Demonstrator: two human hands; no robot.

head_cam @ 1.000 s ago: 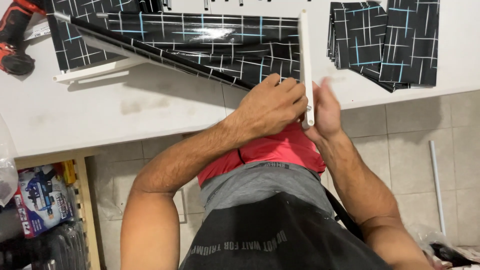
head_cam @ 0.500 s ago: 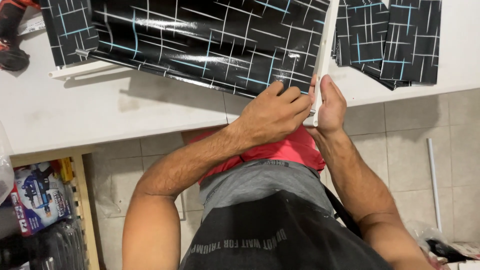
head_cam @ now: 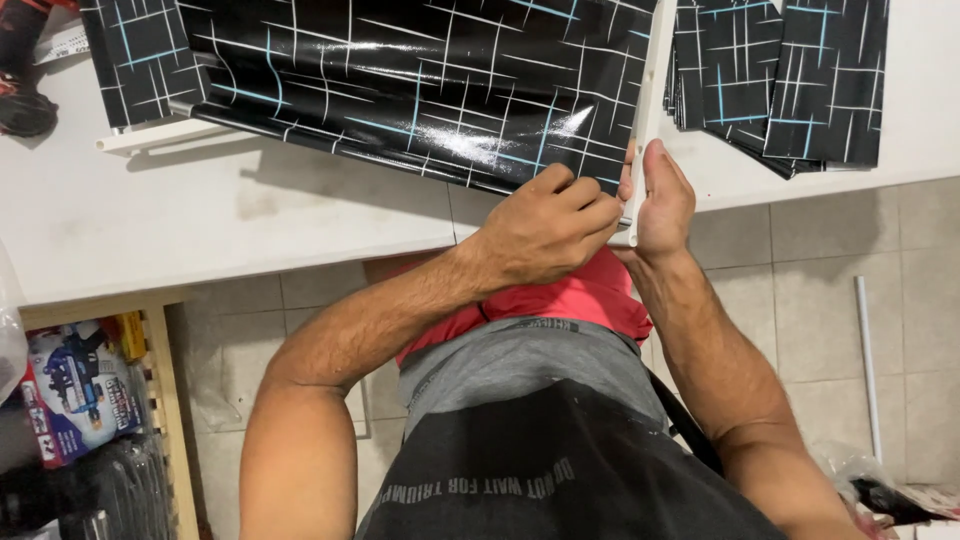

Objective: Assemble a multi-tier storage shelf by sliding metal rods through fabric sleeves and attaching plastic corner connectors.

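A glossy black sheet with white and blue lines (head_cam: 420,90) lies spread over the white table (head_cam: 200,220). Along its right edge runs a white bar (head_cam: 648,90), upright in view. My left hand (head_cam: 545,230) pinches the sheet's near right corner where it meets the bar. My right hand (head_cam: 660,200) grips the bar's lower end from the right, thumb up along it. Both hands sit at the table's front edge, touching each other.
A stack of folded sheets of the same pattern (head_cam: 780,75) lies at the right. Another white bar (head_cam: 170,135) lies under the sheet at the left. A red and black tool (head_cam: 25,70) sits far left. A wooden crate with boxes (head_cam: 90,420) stands on the tiled floor.
The sheet has been pulled flatter and nearer across the table, and the white bar has shifted right. Both hands stayed on the bar's lower end.
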